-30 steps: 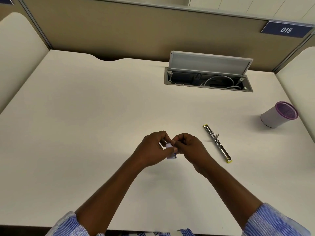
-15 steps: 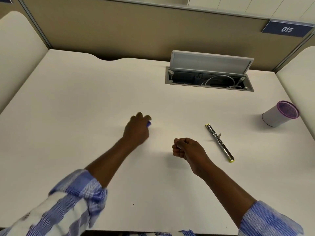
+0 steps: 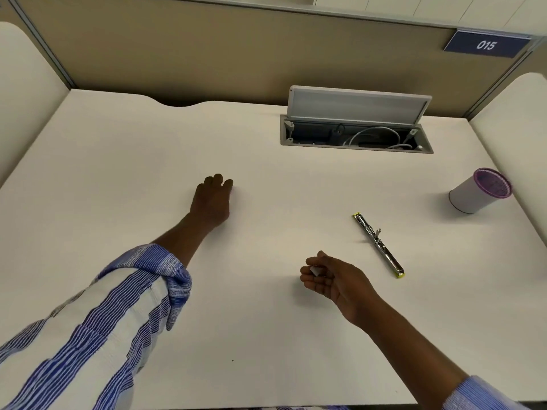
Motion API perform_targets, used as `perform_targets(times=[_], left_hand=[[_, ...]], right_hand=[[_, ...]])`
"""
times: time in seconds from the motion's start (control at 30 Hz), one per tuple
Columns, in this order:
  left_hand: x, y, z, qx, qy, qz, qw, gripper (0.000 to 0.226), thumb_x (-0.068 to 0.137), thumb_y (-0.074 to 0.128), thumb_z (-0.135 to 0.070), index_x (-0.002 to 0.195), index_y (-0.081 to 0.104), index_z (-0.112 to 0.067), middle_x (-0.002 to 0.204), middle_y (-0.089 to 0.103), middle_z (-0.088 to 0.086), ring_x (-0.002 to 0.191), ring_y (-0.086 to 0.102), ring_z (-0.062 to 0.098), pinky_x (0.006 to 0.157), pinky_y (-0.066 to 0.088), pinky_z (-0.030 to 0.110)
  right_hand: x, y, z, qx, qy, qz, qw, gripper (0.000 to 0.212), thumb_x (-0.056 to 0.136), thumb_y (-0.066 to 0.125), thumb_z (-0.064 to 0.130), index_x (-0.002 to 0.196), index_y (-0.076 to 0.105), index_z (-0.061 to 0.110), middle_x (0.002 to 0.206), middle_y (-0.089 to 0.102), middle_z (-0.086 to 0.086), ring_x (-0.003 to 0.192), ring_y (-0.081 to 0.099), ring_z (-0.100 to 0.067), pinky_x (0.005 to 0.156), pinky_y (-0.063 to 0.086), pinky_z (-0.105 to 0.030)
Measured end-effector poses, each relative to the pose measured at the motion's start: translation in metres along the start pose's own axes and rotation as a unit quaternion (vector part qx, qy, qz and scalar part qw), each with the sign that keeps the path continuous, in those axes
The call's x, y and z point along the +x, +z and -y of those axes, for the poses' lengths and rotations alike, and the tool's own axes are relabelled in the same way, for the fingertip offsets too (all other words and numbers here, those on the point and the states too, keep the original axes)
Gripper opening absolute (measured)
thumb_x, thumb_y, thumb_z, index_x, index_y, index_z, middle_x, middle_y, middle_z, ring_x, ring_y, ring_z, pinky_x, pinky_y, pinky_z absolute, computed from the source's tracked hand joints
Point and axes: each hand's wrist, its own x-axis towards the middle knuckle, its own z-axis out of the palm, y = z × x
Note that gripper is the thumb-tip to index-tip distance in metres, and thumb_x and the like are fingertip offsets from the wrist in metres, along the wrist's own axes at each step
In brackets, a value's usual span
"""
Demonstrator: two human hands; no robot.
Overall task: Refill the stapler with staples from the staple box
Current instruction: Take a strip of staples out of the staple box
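Head view: the stapler [image 3: 378, 245] lies swung open and flat on the table [image 3: 118, 161], right of centre, its metal channel facing up with a yellow tip at each end; no staples can be made out in it, though it is too small to be sure. The right hand [image 3: 331, 278] hovers just near and left of it, palm turned up, its grip curled around a small pale strip of staples [image 3: 315, 271] held at the fingertips. The left hand [image 3: 213, 198] is reached out to the far left-centre of the table, palm down, fingers curled; the staple box is probably under it, but nothing shows, so I cannot tell what its grip holds. A cup [image 3: 479, 190] with a purple rim lies on its side at far right.

Judged from this, the opening and the taking of 1 strip are done. Left: lay the strip into the channel and close the stapler.
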Motion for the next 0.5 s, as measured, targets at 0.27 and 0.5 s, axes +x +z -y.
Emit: perform_targets(times=[0.27,0.5], left_hand=[[-0.073,-0.030,-0.126,-0.362,0.090,0.005,0.928,0.013,0.090,0.068,-0.013,0.101,0.074,-0.010,0.091,0.067,0.007,0.083,0.064,0.020,0.080,0.048,0.027],[-0.125,-0.018,-0.174,-0.309,0.077,0.033,0.948,0.029,0.091,0.055,-0.005,0.116,0.068,-0.010,0.103,0.057,0.007,0.098,0.055,0.022,0.080,0.050,0.037]], right_hand=[[0.001,0.006,0.015,0.135,0.021,0.027,0.990,0.054,0.100,0.056,0.043,0.126,0.056,-0.003,0.114,0.070,-0.032,0.106,0.071,-0.043,0.093,0.056,-0.050],[-0.001,-0.002,0.026,0.163,0.039,0.038,0.985,0.062,0.099,0.054,0.050,0.134,0.052,-0.001,0.109,0.068,-0.026,0.091,0.073,-0.034,0.081,0.059,-0.045]])
